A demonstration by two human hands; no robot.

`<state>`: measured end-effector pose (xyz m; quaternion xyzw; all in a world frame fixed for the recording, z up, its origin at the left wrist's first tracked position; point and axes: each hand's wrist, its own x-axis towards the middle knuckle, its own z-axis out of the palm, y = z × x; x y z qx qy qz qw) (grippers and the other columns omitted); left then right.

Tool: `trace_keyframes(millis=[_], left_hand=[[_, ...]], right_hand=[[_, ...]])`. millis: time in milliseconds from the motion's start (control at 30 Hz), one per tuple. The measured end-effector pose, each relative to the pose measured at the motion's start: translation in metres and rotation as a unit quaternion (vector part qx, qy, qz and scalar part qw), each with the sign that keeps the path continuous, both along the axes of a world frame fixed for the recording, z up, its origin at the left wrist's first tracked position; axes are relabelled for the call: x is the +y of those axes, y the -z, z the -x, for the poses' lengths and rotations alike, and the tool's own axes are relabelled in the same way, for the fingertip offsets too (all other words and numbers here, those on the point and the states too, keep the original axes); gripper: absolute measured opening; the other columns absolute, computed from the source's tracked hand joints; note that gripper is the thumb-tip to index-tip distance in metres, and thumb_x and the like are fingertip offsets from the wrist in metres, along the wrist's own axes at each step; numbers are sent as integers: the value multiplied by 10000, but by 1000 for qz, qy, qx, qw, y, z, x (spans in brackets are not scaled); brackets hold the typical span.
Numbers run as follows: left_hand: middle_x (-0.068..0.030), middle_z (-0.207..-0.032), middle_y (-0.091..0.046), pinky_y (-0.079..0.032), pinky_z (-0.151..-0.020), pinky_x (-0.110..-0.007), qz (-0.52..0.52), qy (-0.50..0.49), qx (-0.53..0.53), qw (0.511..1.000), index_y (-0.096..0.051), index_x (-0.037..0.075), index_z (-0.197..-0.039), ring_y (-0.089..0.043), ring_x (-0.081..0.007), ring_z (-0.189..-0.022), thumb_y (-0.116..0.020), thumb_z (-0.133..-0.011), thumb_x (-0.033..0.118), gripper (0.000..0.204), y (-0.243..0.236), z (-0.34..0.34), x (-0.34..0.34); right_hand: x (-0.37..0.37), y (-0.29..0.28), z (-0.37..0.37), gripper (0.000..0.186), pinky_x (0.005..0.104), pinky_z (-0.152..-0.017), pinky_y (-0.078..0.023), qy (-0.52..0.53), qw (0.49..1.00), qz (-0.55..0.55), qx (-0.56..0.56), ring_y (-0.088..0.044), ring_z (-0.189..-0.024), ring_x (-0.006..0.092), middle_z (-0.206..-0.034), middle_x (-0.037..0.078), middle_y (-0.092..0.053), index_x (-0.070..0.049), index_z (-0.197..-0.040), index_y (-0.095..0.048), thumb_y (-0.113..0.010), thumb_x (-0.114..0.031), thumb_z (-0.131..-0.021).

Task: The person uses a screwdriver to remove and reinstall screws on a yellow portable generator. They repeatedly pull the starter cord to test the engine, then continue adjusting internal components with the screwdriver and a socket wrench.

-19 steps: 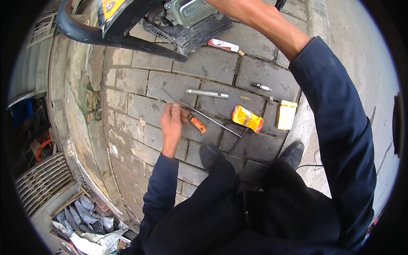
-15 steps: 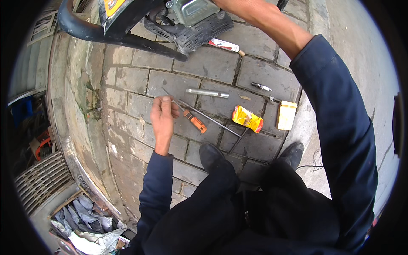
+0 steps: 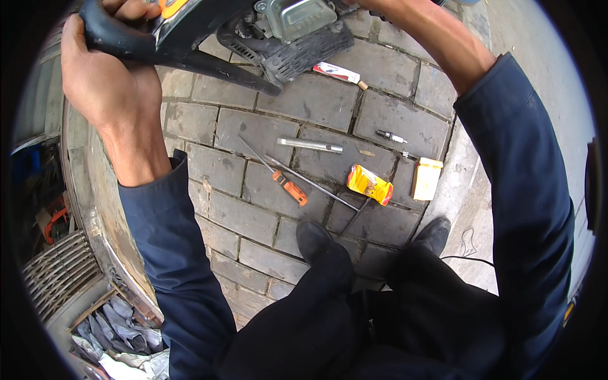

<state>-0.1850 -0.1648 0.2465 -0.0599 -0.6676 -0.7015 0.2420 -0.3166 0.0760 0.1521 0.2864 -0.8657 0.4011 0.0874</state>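
At the upper left, my left hand [image 3: 114, 88] is closed round the black tubular frame [image 3: 209, 68] of an engine-driven machine, its fingers curled over the bar. The engine's grey metal cover [image 3: 301, 19] and a black slotted guard [image 3: 310, 50] show beside the frame. My right forearm [image 3: 437, 41] reaches up past the engine; the right hand is cut off by the top edge, so its fingers are hidden. On the paving below lie an orange-handled screwdriver [image 3: 290, 189], a metal tube wrench [image 3: 310, 145], a T-handled bar [image 3: 316, 185] and a spark plug [image 3: 391, 137].
A crumpled yellow-red packet [image 3: 370, 185] and a yellow box [image 3: 427, 178] lie ahead of my boots [image 3: 433, 235]. A white-and-red carton [image 3: 337, 72] rests near the guard. Along the left runs a worn wall, with a metal grille [image 3: 63, 272] and a pile of grey cloth-like material [image 3: 123, 332].
My left hand has moved from beside the screwdriver up and left to the black frame and closed round it. My right forearm has shifted slightly right.
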Motion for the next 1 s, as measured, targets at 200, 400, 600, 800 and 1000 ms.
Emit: trace_keyframes(millis=[200,400,600,800,1000], left_hand=[[-105,-683,-521,-462,-675,-324,-28,-61,5,998,-545,-20,-954,-494,-207,-661,-312,-1067,224,355,11,7,-5],[-88,-655,-497,-448,-648,-336,-18,-153,-20,988,-524,16,-919,-487,-195,-628,-319,-1051,278,358,4,6,29],[-74,-641,-496,-444,-641,-336,1,-184,-13,983,-524,32,-895,-484,-188,-621,-311,-1055,319,392,3,8,37],[-56,-618,-485,-425,-628,-313,-25,-182,4,983,-527,49,-850,-471,-179,-597,-331,-1050,313,385,9,10,32],[-44,-579,-472,-435,-602,-316,-8,-227,-13,974,-520,52,-868,-479,-168,-567,-385,-1026,308,330,2,6,48]], right_hand=[[6,-10,-17,303,446,-876,-530,-17,994,68,-79,-694,-994,361,-1088,173,-749,-114,-1101,-774,-810,-204,-815],[0,-19,-29,516,479,-939,-555,109,979,69,-156,-680,-1115,425,-1177,240,-716,-58,-1202,-711,-840,-348,-795],[5,-26,-29,517,483,-896,-583,75,971,44,-224,-708,-1059,412,-1154,235,-727,-105,-1269,-696,-744,-441,-879],[-6,-8,-16,502,489,-908,-571,117,979,18,-168,-693,-1092,420,-1185,229,-720,-94,-1264,-696,-734,-411,-876],[4,-24,-31,512,500,-951,-544,108,983,95,-117,-676,-1131,420,-1219,241,-705,-102,-1260,-697,-750,-416,-859]])
